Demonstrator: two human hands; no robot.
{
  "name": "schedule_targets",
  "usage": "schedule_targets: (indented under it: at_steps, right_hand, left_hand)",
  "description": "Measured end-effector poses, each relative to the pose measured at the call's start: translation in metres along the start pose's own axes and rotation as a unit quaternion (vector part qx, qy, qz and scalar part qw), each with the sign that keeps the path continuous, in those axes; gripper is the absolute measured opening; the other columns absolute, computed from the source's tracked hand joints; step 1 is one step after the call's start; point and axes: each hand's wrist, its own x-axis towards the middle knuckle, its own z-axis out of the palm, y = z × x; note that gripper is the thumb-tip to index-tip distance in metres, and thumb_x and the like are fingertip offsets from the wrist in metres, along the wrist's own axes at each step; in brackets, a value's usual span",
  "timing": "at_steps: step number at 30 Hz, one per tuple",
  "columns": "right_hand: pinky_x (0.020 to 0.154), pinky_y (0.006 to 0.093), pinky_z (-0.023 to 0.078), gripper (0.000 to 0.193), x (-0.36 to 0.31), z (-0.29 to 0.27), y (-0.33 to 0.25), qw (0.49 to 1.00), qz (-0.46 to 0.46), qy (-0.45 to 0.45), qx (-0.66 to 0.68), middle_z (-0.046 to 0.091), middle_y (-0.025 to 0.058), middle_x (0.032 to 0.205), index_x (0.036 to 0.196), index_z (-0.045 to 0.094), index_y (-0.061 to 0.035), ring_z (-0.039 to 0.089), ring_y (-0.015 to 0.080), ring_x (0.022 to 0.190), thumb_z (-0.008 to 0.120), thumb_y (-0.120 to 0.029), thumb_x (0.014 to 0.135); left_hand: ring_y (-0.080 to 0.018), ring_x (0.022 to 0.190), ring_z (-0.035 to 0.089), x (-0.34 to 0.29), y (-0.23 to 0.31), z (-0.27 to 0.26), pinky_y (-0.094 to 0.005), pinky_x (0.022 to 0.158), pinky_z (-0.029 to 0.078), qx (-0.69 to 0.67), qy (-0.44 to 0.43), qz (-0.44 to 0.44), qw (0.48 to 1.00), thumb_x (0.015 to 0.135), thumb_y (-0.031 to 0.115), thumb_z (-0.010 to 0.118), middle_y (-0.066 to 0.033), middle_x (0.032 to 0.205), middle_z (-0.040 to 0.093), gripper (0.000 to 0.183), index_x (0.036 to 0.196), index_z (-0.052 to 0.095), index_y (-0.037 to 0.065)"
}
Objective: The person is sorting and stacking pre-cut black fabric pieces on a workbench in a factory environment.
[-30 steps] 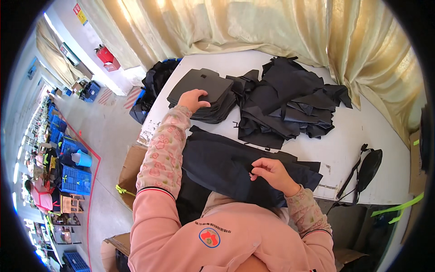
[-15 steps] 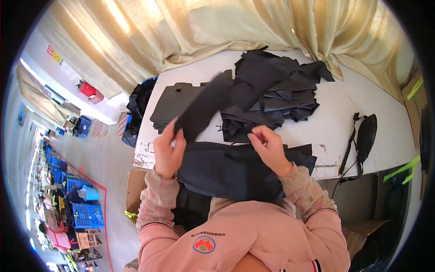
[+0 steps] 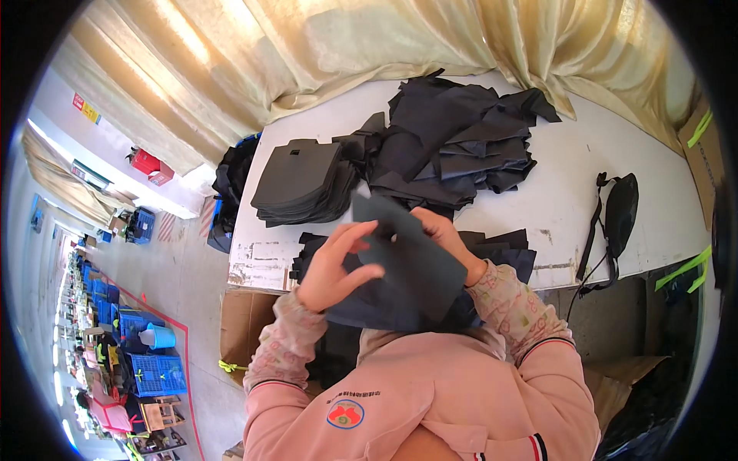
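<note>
A dark grey flat panel with a small hole stands tilted above my lap, at the table's near edge. My right hand grips its upper right side, the fingers partly hidden behind it. My left hand is at the panel's left edge, thumb and fingers apart; whether a fingertip touches it I cannot tell. Dark cloth lies beneath the panel, over the table's edge and my lap. Beyond my left hand sits a stack of similar grey panels. A heap of black fabric pieces lies beyond my right hand.
The white table has a worn near edge. A black pouch with a strap lies on its right side. Beige curtains hang behind. A cardboard box stands below at left, and blue crates are on the floor farther off.
The long black fabric piece has left my left hand, which has opened and moved right. A grey panel is now in my right hand. The stack at left shows more fully.
</note>
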Motion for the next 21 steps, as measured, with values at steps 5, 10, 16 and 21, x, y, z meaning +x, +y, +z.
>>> schedule_targets:
  at_steps: [5, 10, 16, 21]
  right_hand:
    - [0.087, 0.0231, 0.045, 0.021, 0.0, -0.006, -0.028, 0.972, 0.171, -0.118, 0.108, 0.062, 0.0009, 0.11, 0.117, 0.062, -0.0051, 0.057, 0.0104, 0.1, 0.053, -0.012, 0.098]
    - [0.088, 0.0262, 0.046, 0.032, 0.002, -0.028, -0.049, 0.872, 0.343, -0.144, 0.32, 0.062, -0.0003, 0.111, 0.116, 0.061, -0.0032, 0.056, 0.0084, 0.101, 0.059, -0.029, 0.098]
    - [0.085, 0.0268, 0.048, 0.036, 0.005, -0.049, -0.046, 0.944, 0.222, -0.244, 0.009, 0.066, 0.0047, 0.106, 0.121, 0.057, 0.0015, 0.058, 0.0085, 0.095, 0.067, -0.009, 0.088]
    - [0.076, 0.0267, 0.048, 0.042, -0.026, -0.087, -0.016, 0.936, 0.293, -0.172, -0.095, 0.065, 0.0037, 0.089, 0.124, 0.052, 0.0004, 0.059, 0.0119, 0.084, 0.067, -0.004, 0.085]
  left_hand:
    - [-0.0261, 0.088, 0.064, 0.01, -0.026, 0.031, -0.0343, 0.079, 0.051, 0.081, 0.136, 0.01, 0.987, 0.078, 0.008, 0.076, -0.0105, 0.097, 0.063, 0.032, 0.108, 0.066, 0.004]
    - [-0.0289, 0.081, 0.063, 0.027, -0.011, 0.028, -0.0352, 0.071, 0.05, 0.268, 0.146, 0.146, 0.941, 0.073, -0.002, 0.075, -0.0101, 0.093, 0.065, 0.023, 0.094, 0.067, 0.003]
    - [-0.0204, 0.078, 0.062, 0.011, -0.021, 0.006, -0.0308, 0.069, 0.049, 0.106, 0.156, 0.073, 0.979, 0.081, -0.004, 0.066, -0.0078, 0.088, 0.062, 0.015, 0.094, 0.064, 0.003]
    - [-0.0098, 0.075, 0.056, -0.041, -0.046, -0.051, -0.0252, 0.066, 0.05, -0.173, 0.314, -0.069, 0.931, 0.089, -0.002, 0.057, -0.0024, 0.09, 0.056, 0.006, 0.092, 0.059, 0.003]
